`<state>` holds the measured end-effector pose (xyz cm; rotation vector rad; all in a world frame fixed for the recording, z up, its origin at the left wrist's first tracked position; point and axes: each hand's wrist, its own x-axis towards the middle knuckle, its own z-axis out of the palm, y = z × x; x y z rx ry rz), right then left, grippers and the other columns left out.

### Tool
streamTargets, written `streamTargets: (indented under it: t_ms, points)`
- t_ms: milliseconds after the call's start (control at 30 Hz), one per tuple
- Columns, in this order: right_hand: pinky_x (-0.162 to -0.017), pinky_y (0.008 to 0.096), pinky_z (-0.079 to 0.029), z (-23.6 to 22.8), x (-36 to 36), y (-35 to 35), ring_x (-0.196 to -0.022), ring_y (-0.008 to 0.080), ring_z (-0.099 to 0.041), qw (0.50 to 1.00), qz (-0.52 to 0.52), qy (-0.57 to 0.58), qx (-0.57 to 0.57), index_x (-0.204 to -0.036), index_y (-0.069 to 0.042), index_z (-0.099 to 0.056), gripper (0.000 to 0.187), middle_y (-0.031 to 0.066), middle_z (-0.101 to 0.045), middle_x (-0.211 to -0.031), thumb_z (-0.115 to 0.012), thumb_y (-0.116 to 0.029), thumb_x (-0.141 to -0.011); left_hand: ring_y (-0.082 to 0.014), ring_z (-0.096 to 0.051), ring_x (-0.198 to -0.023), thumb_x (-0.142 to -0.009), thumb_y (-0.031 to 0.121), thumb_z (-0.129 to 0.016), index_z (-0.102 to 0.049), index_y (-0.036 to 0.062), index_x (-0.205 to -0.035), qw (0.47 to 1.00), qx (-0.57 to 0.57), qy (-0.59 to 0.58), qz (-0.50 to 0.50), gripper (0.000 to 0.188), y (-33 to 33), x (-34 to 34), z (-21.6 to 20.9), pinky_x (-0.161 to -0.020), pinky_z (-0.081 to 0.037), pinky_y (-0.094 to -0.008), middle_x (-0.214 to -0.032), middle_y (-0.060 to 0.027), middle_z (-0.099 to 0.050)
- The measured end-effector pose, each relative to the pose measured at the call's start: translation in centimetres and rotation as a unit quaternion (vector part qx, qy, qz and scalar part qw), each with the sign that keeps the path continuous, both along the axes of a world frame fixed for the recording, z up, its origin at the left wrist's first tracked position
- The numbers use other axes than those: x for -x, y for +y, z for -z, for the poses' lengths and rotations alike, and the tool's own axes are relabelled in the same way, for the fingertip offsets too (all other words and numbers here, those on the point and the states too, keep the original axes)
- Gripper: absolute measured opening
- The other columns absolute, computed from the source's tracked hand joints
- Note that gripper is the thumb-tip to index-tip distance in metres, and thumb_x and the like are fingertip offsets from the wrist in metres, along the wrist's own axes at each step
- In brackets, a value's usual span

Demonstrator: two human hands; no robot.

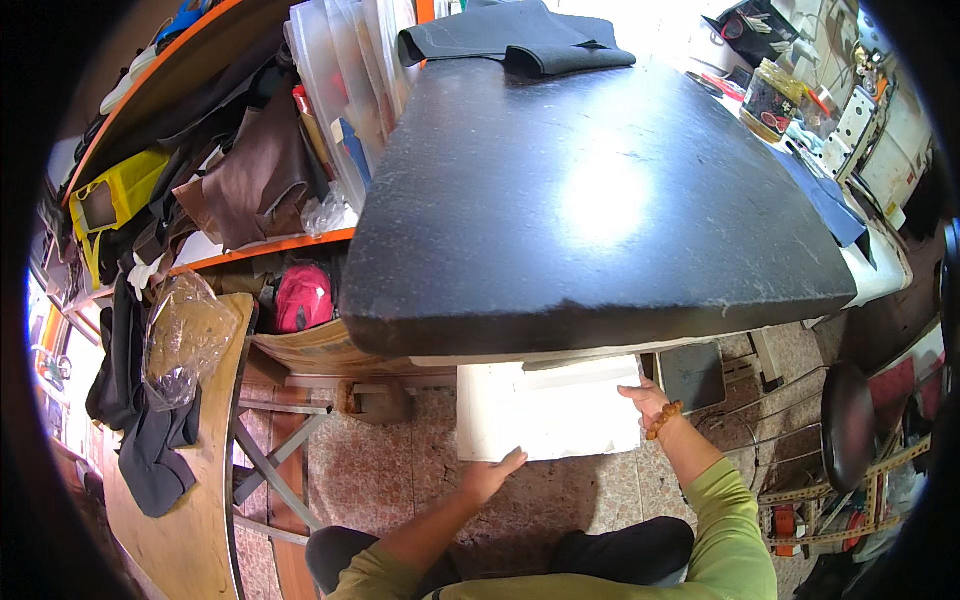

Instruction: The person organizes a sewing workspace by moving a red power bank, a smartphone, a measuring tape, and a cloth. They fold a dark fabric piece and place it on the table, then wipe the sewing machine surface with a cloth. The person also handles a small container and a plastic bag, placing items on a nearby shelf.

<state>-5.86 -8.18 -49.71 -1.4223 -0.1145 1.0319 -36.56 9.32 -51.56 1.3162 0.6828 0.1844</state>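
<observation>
A flat white rectangular sheet or board [560, 415] is level in front of me, just below the near edge of the black-topped table [500, 250]. Its far edge meets the shadow under the tabletop, and I cannot tell whether it is paper or stiff board. My left hand [490, 477] grips its near edge, thumb on top and fingers hidden beneath. At the right side, my right hand [647, 400], with a beaded bracelet at the wrist, pinches the edge with the thumb above.
Dark folded cloth [520, 40] lies on the table's far end. An orange-edged shelf [270, 250] with brown leather [260, 170] stands left. Below it is a wooden side table [190, 480] with a plastic bag [185, 340]. A round dark stool [848, 425] stands right.
</observation>
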Motion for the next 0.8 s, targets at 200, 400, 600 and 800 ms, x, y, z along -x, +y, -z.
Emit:
streamTargets:
  t_ms: [200, 400, 600, 800]
  points:
    - [-0.085, 0.0400, -0.054, 1.1, -6.0, 0.2, -0.096, 0.0252, -0.068, 0.979, -0.091, 0.069, -0.168, -0.119, -0.001, -0.059, 0.035, 0.0141, -0.066, -0.115, -0.060, -0.013, -0.086, -0.0273, -0.043, -0.131, -0.081, 0.064, -0.066, -0.038, 0.0087, -0.147, 0.916, 0.247, -0.313, 0.050, 0.091, 9.4, 2.9, -0.2, -0.109, -0.034, -0.0495, -0.144, -0.0123, -0.046]
    - [-0.073, 0.0353, -0.053, 1.8, -9.6, 2.5, -0.085, 0.0223, -0.065, 0.980, -0.023, 0.071, -0.185, -0.115, -0.005, -0.060, 0.036, 0.0121, -0.065, -0.104, -0.062, -0.030, -0.089, -0.0260, -0.052, -0.121, -0.086, 0.061, -0.061, -0.047, 0.0054, -0.139, 0.939, 0.243, -0.239, 0.039, 0.077, 14.5, -3.0, -5.6, -0.103, -0.040, -0.0430, -0.134, -0.0090, -0.055]
    - [-0.034, 0.0305, -0.033, -3.7, -7.1, 8.1, -0.042, 0.0125, -0.044, 0.956, -0.059, -0.174, 0.229, -0.112, -0.010, -0.065, 0.046, 0.0052, -0.060, -0.077, -0.068, -0.047, -0.085, -0.0253, -0.054, -0.113, -0.086, 0.053, -0.066, -0.063, 0.0093, -0.114, 0.966, 0.232, -0.071, 0.087, 0.052, 17.4, -9.3, -0.4, -0.097, -0.043, -0.0436, -0.121, -0.0120, -0.061]
    - [-0.074, 0.0326, -0.052, -5.8, -3.1, 6.4, -0.085, 0.0192, -0.062, 0.956, -0.022, -0.137, 0.257, -0.122, 0.000, -0.055, 0.041, 0.0124, -0.065, -0.105, -0.067, -0.012, -0.086, -0.0224, -0.053, -0.111, -0.091, 0.031, -0.056, -0.050, -0.0007, -0.133, 0.990, 0.077, -0.121, -0.011, 0.053, 15.1, -8.9, 4.0, -0.096, -0.043, -0.0387, -0.125, -0.0113, -0.056]
